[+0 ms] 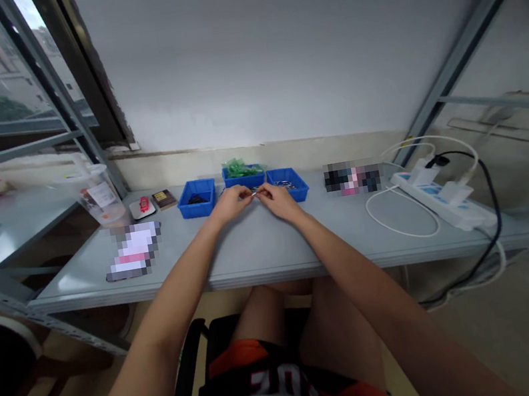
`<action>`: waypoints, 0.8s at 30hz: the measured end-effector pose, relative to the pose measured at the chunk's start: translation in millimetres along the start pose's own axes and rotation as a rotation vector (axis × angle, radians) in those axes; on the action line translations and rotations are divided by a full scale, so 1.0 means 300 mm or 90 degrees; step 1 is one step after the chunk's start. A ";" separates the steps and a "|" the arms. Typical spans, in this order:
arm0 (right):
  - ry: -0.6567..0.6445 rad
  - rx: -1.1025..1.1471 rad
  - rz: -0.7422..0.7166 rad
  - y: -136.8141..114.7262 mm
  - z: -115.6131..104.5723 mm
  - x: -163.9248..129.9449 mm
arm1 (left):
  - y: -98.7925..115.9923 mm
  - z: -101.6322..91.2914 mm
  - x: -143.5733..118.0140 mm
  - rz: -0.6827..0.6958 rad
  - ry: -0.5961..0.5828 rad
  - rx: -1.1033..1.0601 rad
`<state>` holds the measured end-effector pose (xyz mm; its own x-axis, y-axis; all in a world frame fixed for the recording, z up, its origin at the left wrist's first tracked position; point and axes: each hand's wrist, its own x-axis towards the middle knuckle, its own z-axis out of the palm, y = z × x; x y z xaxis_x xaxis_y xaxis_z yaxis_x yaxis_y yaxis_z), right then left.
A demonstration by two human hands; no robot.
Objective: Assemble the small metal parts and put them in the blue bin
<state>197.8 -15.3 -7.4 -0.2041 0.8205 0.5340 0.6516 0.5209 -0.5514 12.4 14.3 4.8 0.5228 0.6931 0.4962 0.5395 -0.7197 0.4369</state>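
- Pinching a small metal piece point(254, 193) between both hands, just above the tabletop point(273, 250) and in front of the three blue bins
- My left hand point(232, 202) has its grip narrowed to fingertips on one end of the piece; my right hand point(278, 200) does the same on the other end, the two hands nearly touching
- It looks thin, shiny and wiry, so I judge it light, stiff but springy, and slick under dry fingers; its exact shape is too small to tell
- Best hold, I think, is right at the ends with the pads, pressing lightly so it neither bends nor flicks away
- Behind my knuckles sit the left blue bin point(197, 197), the middle bin with green bits point(243, 174) and the right blue bin point(288, 184) holding more metal pieces
- A white power strip point(440, 199) lies well apart to the right
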 end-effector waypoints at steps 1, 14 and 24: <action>0.006 0.004 -0.006 0.000 0.000 0.000 | 0.000 -0.001 0.000 -0.001 -0.003 0.004; -0.019 -0.059 -0.057 -0.013 -0.003 -0.005 | 0.009 -0.008 -0.009 -0.018 -0.009 0.031; -0.027 -0.095 -0.066 -0.017 -0.001 -0.007 | 0.006 -0.006 -0.008 -0.021 -0.005 0.030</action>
<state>195.2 -19.9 -5.5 -0.3052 0.7748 0.5536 0.7259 0.5656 -0.3914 10.9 11.1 5.8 0.5092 0.7173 0.4755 0.5875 -0.6935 0.4169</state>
